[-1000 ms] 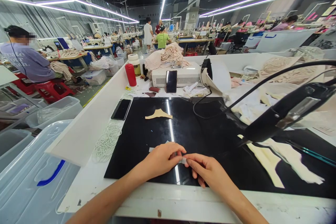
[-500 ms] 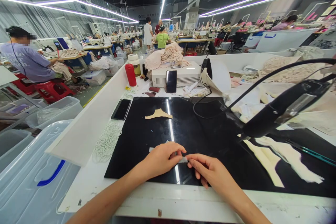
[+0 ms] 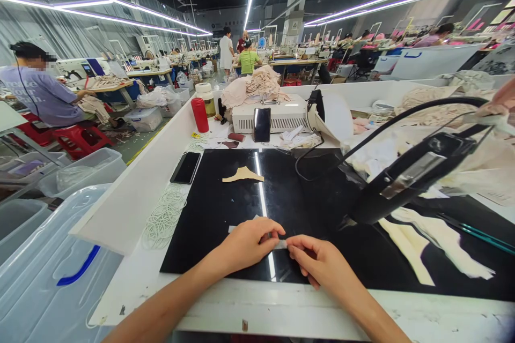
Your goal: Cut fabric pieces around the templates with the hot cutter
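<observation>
Near the front edge of the black glossy board (image 3: 322,198), my two hands meet over a small pale translucent strip (image 3: 282,244). My right hand (image 3: 317,258) pinches the strip's right end between thumb and forefinger. Curled around the left end is my left hand (image 3: 247,242), its thumb against the strip; the other fingertips are partly hidden. Another grey translucent piece (image 3: 232,229) pokes out from behind my left hand. Farther back on the board lies a cream cut fabric piece (image 3: 243,174).
Another person's hand (image 3: 502,102) at far right is at a black corded tool (image 3: 410,179) hanging over the board. Cream fabric pieces (image 3: 410,249) lie beneath it. At left are a phone (image 3: 185,167), pale elastic loops (image 3: 163,220) and a red cup (image 3: 200,115).
The black tool has swung left and slightly down, its tip now farther over the board. Another person's hand has appeared at the right edge. My own hands have barely moved.
</observation>
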A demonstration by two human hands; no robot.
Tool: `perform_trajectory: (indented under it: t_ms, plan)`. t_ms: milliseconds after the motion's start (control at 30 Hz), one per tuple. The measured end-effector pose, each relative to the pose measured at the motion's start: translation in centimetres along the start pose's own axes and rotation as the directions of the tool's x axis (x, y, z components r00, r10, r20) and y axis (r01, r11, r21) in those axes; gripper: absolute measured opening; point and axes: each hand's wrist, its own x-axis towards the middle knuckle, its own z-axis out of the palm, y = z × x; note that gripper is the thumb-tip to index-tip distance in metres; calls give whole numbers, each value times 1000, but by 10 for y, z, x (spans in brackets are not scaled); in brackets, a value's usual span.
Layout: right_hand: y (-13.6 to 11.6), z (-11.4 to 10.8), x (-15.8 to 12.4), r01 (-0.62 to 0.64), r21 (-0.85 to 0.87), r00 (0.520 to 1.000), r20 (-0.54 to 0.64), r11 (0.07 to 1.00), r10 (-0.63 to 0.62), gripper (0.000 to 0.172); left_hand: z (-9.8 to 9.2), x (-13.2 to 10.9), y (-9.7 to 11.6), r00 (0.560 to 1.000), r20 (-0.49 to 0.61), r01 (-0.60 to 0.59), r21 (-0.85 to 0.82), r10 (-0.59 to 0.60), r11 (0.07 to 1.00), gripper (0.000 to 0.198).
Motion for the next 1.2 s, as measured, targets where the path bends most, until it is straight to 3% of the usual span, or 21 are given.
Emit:
perform_trajectory:
  t_ms: [900,1200]
  plan:
    - [10,-3,3,-10,49,1000,26,999,9,39,0,-1,0,1000,-5,-16,23,17,1000,21]
    - [11,-4,1,-24,72,999,23,997,23,44,-1,0,2,998,-61,16,-11,-17,1000,8]
